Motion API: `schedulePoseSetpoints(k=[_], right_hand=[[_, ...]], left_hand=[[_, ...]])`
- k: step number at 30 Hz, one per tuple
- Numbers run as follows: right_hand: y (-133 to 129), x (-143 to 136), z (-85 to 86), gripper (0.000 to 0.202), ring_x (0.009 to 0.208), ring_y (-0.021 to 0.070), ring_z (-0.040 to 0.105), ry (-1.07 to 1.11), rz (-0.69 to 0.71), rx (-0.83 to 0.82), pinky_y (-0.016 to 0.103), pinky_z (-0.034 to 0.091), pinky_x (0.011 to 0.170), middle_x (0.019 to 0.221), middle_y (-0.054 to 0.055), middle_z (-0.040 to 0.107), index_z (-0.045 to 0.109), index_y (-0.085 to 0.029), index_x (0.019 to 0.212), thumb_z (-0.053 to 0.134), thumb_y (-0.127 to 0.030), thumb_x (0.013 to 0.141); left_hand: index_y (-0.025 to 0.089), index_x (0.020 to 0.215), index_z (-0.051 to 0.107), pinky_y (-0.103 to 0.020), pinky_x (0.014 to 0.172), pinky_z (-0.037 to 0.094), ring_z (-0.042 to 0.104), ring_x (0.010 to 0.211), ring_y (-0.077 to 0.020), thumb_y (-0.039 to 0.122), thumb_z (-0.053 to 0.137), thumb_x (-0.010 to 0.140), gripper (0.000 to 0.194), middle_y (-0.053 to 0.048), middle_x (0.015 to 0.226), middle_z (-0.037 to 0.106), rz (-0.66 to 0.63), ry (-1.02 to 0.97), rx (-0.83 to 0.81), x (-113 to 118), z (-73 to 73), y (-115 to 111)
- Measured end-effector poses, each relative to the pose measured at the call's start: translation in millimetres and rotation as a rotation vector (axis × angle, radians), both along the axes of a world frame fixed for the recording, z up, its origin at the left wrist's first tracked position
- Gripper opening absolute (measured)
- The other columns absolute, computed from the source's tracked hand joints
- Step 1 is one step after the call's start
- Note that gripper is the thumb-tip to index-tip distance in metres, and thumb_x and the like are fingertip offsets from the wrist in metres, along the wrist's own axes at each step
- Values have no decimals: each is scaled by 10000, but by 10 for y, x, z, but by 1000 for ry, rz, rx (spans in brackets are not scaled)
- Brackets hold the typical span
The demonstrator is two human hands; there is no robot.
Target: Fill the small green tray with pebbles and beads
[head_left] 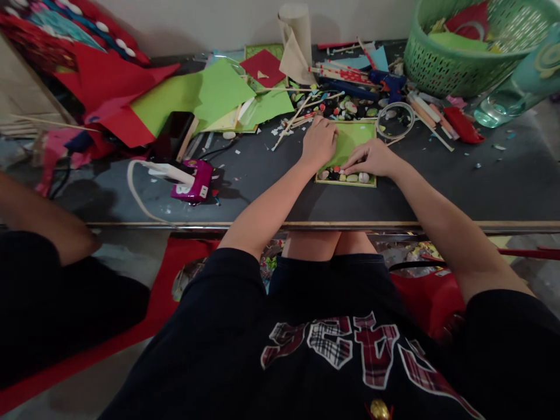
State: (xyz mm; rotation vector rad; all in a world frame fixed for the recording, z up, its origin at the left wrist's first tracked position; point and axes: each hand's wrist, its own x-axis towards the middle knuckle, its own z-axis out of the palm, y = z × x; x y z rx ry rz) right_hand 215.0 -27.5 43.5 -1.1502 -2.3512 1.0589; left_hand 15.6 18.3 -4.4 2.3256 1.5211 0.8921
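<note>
A small shallow tray (355,137) with a bright green base and a thin pale rim lies on the table in front of me. Along its near side runs a row of small painted pebbles (352,178), white, black, red and yellowish. My left hand (321,140) is closed over the tray's upper left edge, its fingers curled. My right hand (371,156) reaches in from the right, fingertips pinched together on a pebble in the row. That pebble is mostly hidden by the fingers. More loose pebbles (350,107) lie heaped just behind the tray.
A green basket (455,73) and a clear bottle (492,108) stand right. Behind lie a blue glue gun (391,81), a tape roll (395,121), sticks and green paper (223,90). A purple power adapter (198,184) with a white cable is left. Another person's arm (44,216) shows far left.
</note>
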Motion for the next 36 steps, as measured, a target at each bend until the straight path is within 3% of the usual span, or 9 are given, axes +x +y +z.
schedulePoseSetpoints(k=[9,11,16,19,22,25,29,33,36], right_hand=[[-36,-16,34,352,729,202,589,-23,24,49,362,450,682,851,86,755,847,-187,948,808,-480,756],[-29,13,27,418,758,223,606,22,-72,112,376,476,716,842,102,742,839,-184,935,778,-563,769],[140,190,-57,684,854,269,649,125,-463,330,411,511,804,899,139,727,806,-167,1002,547,-778,838],[251,292,-111,833,926,293,673,147,-568,331,414,518,824,932,138,718,766,-168,1137,398,-856,847],[277,343,-127,798,954,294,675,131,-609,349,416,520,826,1027,154,719,718,-152,1217,384,-799,890],[249,371,-114,539,968,301,665,27,-555,446,450,513,904,1035,172,724,748,-144,1131,506,-580,927],[225,428,-84,245,1054,319,649,-102,-277,582,525,441,1072,1014,125,739,780,-233,863,575,-367,878],[187,544,9,205,1179,358,608,-210,-20,609,574,441,1058,1285,74,690,788,-266,840,680,-438,814],[151,632,84,257,1176,368,604,-277,-1,616,558,456,1038,1298,91,689,799,-250,843,715,-492,821]], left_hand=[[255,882,682,-518,1154,468,556,1289,-325,248,427,976,272,-124,1097,712,17,-30,20,-17,-16,9],[257,922,693,-527,1132,484,565,1275,-332,284,426,982,274,-126,1125,707,46,-50,36,-33,-14,2],[261,971,704,-521,1098,509,571,1274,-336,344,483,966,236,-128,1195,689,87,-46,81,-59,-29,-3],[249,957,704,-513,1091,521,577,1266,-336,281,504,937,204,-127,1184,692,106,-37,89,-64,-65,14],[248,945,701,-511,1089,528,574,1270,-332,244,529,915,175,-118,1181,692,122,-54,94,-63,-111,44],[239,938,699,-528,1111,512,564,1278,-337,188,535,896,176,-117,1181,690,136,-83,71,-55,-135,77],[223,928,690,-548,1199,432,542,1302,-338,174,522,908,177,-123,1183,681,108,-151,32,-46,-129,113],[212,908,690,-553,1201,426,536,1296,-341,212,493,935,198,-133,1165,677,59,-200,66,-52,-152,139],[206,902,690,-568,1162,454,547,1271,-348,178,474,934,220,-138,1143,681,61,-215,107,-57,-202,174]])
